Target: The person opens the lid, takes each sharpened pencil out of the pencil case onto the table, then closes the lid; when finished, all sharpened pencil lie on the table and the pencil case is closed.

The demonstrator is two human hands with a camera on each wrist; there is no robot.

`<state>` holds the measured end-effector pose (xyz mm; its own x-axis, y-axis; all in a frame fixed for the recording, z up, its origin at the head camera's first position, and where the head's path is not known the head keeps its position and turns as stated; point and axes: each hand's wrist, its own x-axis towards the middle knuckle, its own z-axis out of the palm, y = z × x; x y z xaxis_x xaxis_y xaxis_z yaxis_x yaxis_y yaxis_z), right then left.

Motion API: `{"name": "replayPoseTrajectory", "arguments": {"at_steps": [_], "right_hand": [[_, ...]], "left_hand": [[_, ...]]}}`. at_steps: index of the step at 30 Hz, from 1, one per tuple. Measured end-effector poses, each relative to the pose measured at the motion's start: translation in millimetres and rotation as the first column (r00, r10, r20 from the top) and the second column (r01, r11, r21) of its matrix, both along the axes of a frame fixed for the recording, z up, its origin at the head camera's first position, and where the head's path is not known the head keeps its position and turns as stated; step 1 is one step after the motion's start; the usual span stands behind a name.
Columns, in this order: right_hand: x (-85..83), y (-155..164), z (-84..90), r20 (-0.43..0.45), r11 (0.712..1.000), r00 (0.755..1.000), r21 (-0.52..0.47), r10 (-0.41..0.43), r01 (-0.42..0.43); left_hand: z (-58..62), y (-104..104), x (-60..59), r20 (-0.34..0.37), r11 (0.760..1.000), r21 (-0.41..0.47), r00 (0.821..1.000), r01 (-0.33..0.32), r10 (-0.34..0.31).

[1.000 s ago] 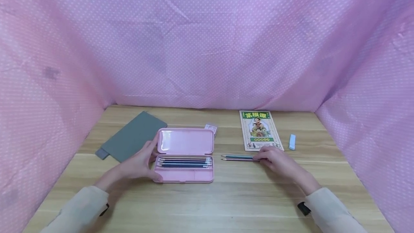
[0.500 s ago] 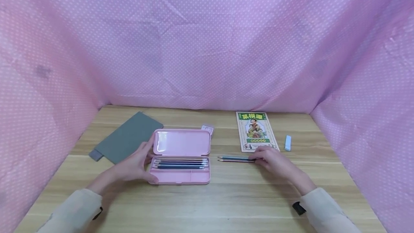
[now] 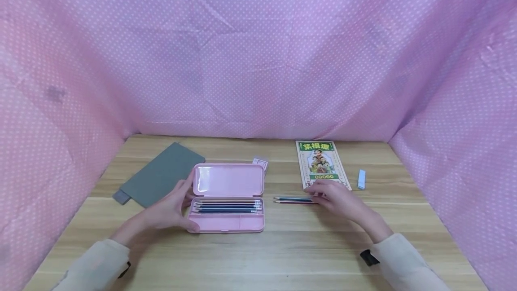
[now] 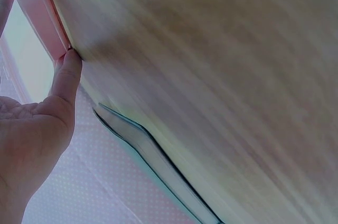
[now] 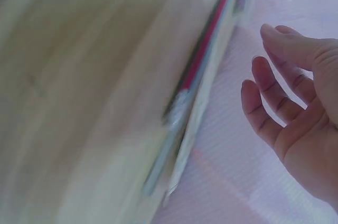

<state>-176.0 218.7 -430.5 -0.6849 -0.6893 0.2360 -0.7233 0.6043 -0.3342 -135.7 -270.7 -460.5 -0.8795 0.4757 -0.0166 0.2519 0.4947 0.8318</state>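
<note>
My left hand (image 3: pixel 171 208) grips the left end of an open pink pencil case (image 3: pixel 252 223), thumb at the front corner and fingers behind the raised lid. Several pencils (image 3: pixel 226 206) lie side by side in the case's rear compartment. Right of the case, two more pencils (image 3: pixel 292 200) lie on the table, their points toward it. Over their blunt ends hovers my right hand (image 3: pixel 339 199). The right wrist view shows that hand (image 5: pixel 301 97) with loosely bent fingers, holding nothing, apart from a red pencil (image 5: pixel 208 39).
A grey-green book (image 3: pixel 161 174) lies behind my left hand, with a small grey piece (image 3: pixel 121 196) by its corner. An eraser (image 3: pixel 260 163) sits behind the lid. At the back right are an illustrated booklet (image 3: pixel 321 160) and a light blue block (image 3: pixel 361 178). Pink dotted cloth (image 3: pixel 258 57) surrounds the table.
My right hand has shifted slightly left and away from the two loose pencils, which its fingers were touching earlier. The left hand stays on the pencil case. The head view has shifted a little.
</note>
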Motion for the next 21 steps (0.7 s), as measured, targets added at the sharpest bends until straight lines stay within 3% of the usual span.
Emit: {"name": "replayPoseTrajectory", "arguments": {"at_steps": [6, 10, 15, 21], "right_hand": [[-1.8, -36.3, 11.8, 0.068, 0.992, 0.996, -0.115, 0.053, -0.045], [-0.1, -67.4, 11.3, 0.098, 0.986, 0.990, -0.137, 0.104, -0.090], [10.2, -105.3, 1.9, 0.071, 0.989, 0.989, -0.078, 0.130, -0.125], [21.8, -140.5, -9.9, -0.017, 0.994, 0.996, 0.062, 0.093, -0.092]], "left_hand": [[-0.4, -0.2, -1.6, -0.001, 1.000, 0.003, 1.000, -0.006, 0.006], [-0.3, -0.5, -1.9, 0.005, 1.000, 0.005, 1.000, -0.008, 0.008], [0.7, -0.1, -2.2, 0.013, 1.000, 0.013, 1.000, -0.003, 0.003], [1.4, 0.2, 0.0, 0.025, 1.000, 0.020, 1.000, 0.002, -0.002]]}}
